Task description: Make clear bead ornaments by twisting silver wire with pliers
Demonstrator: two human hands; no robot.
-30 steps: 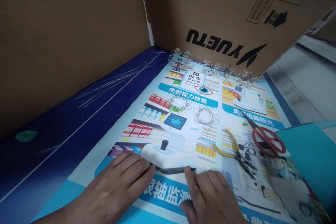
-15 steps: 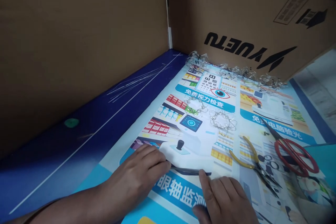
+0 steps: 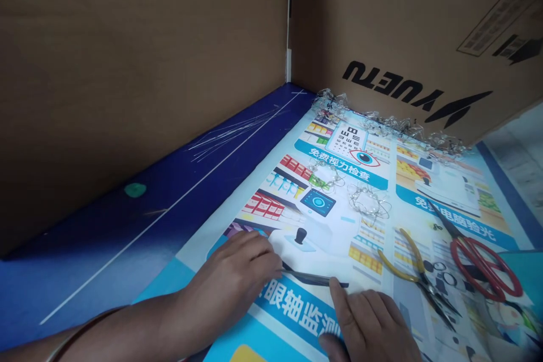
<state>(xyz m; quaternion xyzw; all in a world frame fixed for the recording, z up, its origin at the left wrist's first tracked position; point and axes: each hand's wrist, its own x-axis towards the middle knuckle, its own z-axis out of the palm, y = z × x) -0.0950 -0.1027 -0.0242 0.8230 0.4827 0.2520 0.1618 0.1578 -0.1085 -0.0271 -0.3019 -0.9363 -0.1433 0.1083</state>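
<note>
My left hand (image 3: 235,283) rests on the printed poster (image 3: 339,220), its fingertips closed over the near end of a slim dark metal tool (image 3: 316,277). My right hand (image 3: 367,322) lies just beyond, with its index fingertip touching the tool's far end. Two loops of beaded wire (image 3: 326,175) (image 3: 367,201) lie above the hands. To the right are yellow-handled pliers (image 3: 418,274) and red-handled scissors (image 3: 479,266), both out of reach of my fingertips.
A tangled line of beaded wire (image 3: 382,124) runs along the poster's far edge against a cardboard box printed YUETU (image 3: 416,90). Another cardboard wall (image 3: 139,51) stands left, above a dark blue surface (image 3: 169,203) holding thin wire strands (image 3: 233,133).
The whole scene has shifted right and down in view as my head turned, showing more of my left forearm. My hands and the tool keep nearly the same arrangement.
</note>
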